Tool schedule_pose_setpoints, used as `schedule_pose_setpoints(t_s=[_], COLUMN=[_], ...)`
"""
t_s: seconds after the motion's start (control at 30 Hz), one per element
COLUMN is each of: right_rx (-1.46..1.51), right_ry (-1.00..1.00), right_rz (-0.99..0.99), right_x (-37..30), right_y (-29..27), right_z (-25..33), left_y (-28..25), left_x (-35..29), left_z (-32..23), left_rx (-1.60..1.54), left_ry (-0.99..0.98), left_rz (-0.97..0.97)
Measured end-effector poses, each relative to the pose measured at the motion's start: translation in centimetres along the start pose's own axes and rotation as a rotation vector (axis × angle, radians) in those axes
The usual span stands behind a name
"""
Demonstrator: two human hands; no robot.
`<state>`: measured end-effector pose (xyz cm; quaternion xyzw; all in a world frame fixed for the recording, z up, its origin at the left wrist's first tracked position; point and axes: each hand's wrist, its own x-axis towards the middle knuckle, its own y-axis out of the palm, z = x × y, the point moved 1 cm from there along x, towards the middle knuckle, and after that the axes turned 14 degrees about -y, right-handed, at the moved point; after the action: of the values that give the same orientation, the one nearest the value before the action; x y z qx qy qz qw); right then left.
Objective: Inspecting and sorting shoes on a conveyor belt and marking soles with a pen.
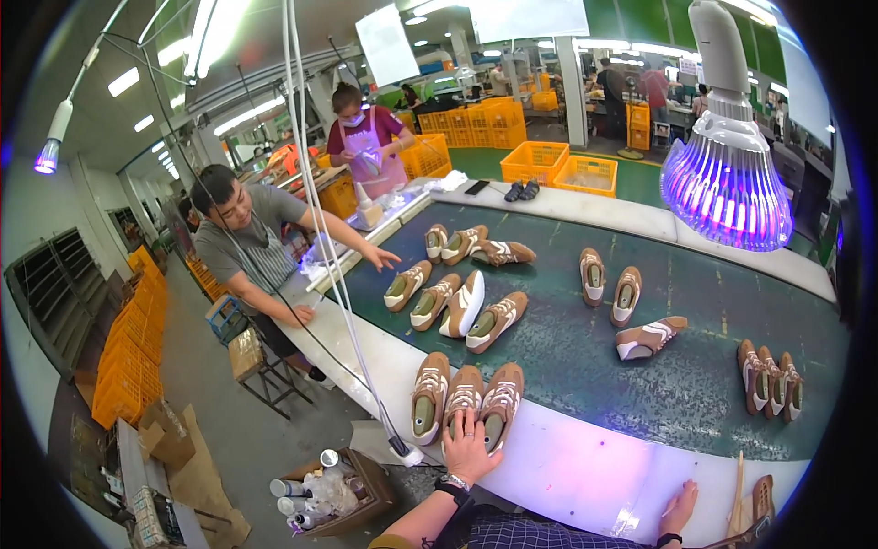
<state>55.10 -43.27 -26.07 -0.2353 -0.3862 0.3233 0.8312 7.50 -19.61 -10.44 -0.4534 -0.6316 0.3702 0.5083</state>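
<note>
Three brown-and-white sneakers stand side by side on the near white ledge (567, 448). My left hand (468, 453) reaches over the heel of the middle sneaker (465, 392) and grips it, hiding its opening. On either side of it stand the left sneaker (429, 384) and the right sneaker (502, 393). Farther right, my right hand (679, 511) rests on the ledge, fingers extended, nothing in it. Beside it are a pale wooden stick (736, 489) and a brown shoe-like piece (763, 499), partly cut off.
Several sneakers (497, 322) sit in groups on the dark green conveyor belt (585, 393). At left, a co-worker's hand (379, 256) extends over the belt. A hanging lamp (727, 174) glows purple at right. Cables (343, 302) come down beside the ledge. A carton of bottles (380, 499) stands below.
</note>
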Motion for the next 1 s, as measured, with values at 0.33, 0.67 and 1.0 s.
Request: schedule_pose_setpoints(t_s=[0.33, 0.67, 1.0], right_rx=[-0.227, -0.295, -0.301], right_ry=[-0.175, -0.127, -0.144], right_rz=[0.058, 0.081, 0.065], right_x=[1.8, 2.8, 2.5], right_y=[-2.1, -2.9, -3.1], right_z=[5.0, 5.8, 5.4], left_y=[1.8, 2.0, 5.1], left_x=[-0.6, 1.7, 2.2], left_z=[-0.4, -2.7, -1.3], left_rx=[0.056, -0.003, -0.157], left_ry=[-0.025, -0.044, 0.025], left_rz=[-0.009, 0.121, 0.055])
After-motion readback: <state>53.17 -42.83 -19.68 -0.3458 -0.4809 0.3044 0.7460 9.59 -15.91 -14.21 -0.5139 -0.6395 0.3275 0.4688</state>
